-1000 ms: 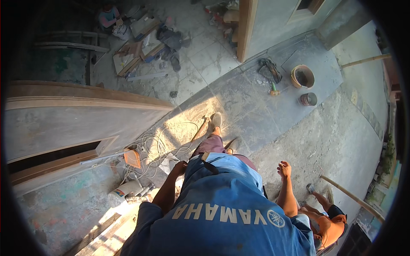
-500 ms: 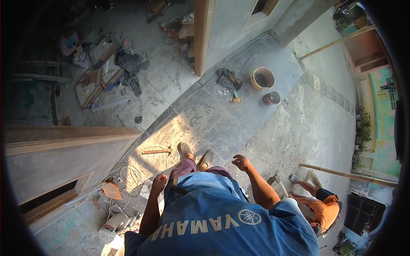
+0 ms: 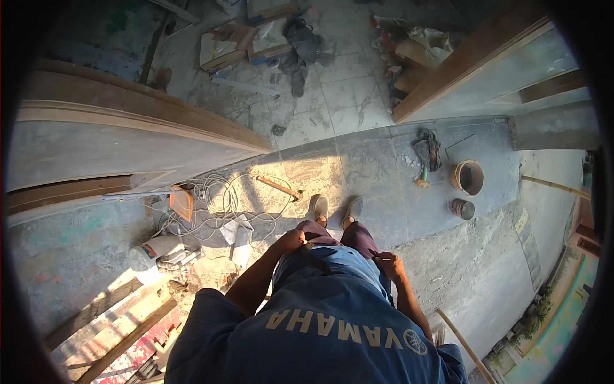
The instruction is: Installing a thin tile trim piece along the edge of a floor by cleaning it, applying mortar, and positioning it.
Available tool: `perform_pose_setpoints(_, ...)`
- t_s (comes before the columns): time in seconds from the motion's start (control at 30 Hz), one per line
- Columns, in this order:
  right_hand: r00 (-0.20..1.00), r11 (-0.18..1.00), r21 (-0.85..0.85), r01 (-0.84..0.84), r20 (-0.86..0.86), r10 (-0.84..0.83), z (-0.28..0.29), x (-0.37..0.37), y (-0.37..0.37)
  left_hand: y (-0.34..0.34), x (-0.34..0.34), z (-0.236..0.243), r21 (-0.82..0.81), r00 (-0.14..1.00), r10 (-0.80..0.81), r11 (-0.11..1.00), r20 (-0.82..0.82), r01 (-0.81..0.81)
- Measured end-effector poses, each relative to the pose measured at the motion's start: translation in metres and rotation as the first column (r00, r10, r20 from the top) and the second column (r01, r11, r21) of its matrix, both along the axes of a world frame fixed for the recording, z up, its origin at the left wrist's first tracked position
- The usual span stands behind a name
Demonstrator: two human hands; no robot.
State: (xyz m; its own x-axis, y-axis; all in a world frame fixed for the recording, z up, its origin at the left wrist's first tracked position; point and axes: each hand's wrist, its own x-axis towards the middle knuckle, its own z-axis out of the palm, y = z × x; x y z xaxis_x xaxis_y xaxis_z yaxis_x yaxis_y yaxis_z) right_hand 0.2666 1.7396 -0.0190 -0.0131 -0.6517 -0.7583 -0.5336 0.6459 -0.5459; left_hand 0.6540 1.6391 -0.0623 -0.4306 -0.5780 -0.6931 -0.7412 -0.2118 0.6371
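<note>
Head view: purple trousers [image 3: 360, 237] showed toward five o'clock; left hand [image 3: 293, 240] at their nine, right hand [image 3: 389, 264] at their four; fingers curled narrow, couldn't tell if gripping cloth; level hands seemed best, shoes [image 3: 320, 207] clear of wooden-handled tool [image 3: 277, 186] at ten.

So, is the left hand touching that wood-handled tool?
Apart: the head view shows the left hand by the person's waist, the wood-handled tool farther up the picture, and floor between them.
</note>
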Motion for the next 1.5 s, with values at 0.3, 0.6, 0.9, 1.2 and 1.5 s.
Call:
perform_pose_setpoints(0.3, 0.957, 0.967, 0.089, -0.237, -0.148, 0.249, -0.11, -0.131, -0.062, 0.062, -0.023, 0.017, -0.141, 0.794, 0.594, 0.804, 0.127, -0.578)
perform_pose_setpoints(0.6, 0.813, 0.789, -0.239, -0.566, -0.003, 0.582, -0.167, -0.099, -0.246, 0.175, -0.052, 0.022, -0.098, 0.551, 0.81, 0.577, 0.201, -0.811)
perform_pose_setpoints(0.9, 0.711, 0.709, -0.213, -0.672, 0.085, 0.699, -0.062, 0.083, -0.288, 0.235, -0.055, 0.048, -0.162, 0.327, 0.944, 0.33, 0.047, -0.93)
perform_pose_setpoints(1.2, 0.343, 0.342, 0.022, -0.939, 0.049, 0.938, -0.067, 0.176, -0.206, 0.384, -0.066, -0.013, -0.195, -0.282, 0.959, -0.282, -0.031, -0.939)
perform_pose_setpoints(1.5, 0.236, 0.23, 0.068, -0.971, 0.087, 0.968, -0.068, 0.417, -0.141, 0.56, -0.081, -0.026, -0.252, -0.738, 0.669, -0.701, 0.094, -0.667)
